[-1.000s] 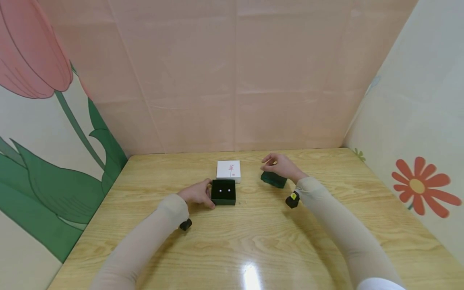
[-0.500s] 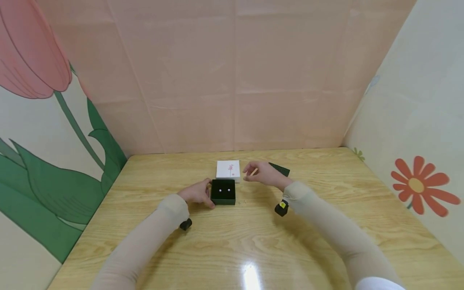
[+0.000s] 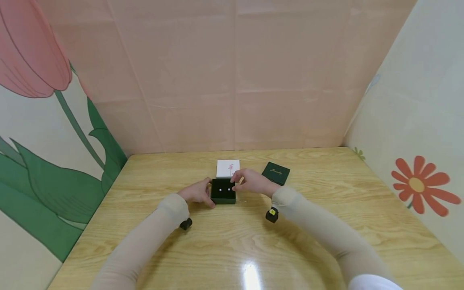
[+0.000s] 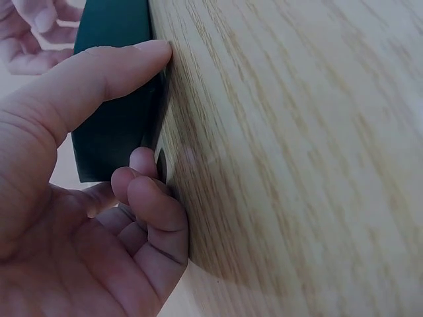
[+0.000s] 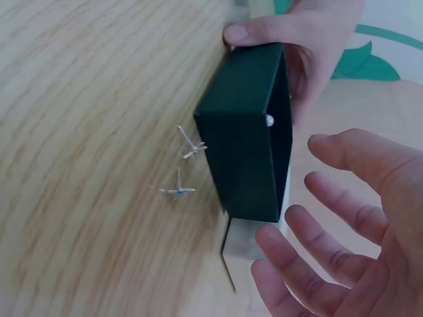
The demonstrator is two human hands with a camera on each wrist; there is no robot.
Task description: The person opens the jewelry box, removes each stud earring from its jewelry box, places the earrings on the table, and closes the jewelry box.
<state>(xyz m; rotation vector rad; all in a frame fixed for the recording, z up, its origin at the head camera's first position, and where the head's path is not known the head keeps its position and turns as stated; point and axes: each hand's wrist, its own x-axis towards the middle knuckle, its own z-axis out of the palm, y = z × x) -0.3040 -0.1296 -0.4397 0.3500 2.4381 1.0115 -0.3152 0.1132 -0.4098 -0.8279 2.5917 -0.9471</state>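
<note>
An uncovered dark green jewelry box (image 3: 223, 200) stands on the wooden table, two pearl stud earrings (image 3: 220, 189) seated in its black lining. My left hand (image 3: 197, 192) grips its left side, thumb on the near corner and fingers round the far one. In the left wrist view, the thumb lies along the green wall (image 4: 109, 145). Above the box's right edge hovers my right hand (image 3: 253, 182), fingers spread and nothing between them. Just right of the box lie two small silver stud earrings (image 5: 192, 148), clearest in the right wrist view.
Behind the jewelry box sits a white box (image 3: 227, 168) with a pink flower print. A dark green lid (image 3: 276, 173) with gold lettering lies on the table (image 3: 232, 237), back and right. Pink sheeting (image 3: 232, 80) rises along the table's far edge.
My right hand has let go of the green lid, now flat on the table, and moved left over the jewelry box. My left hand has stayed on the box.
</note>
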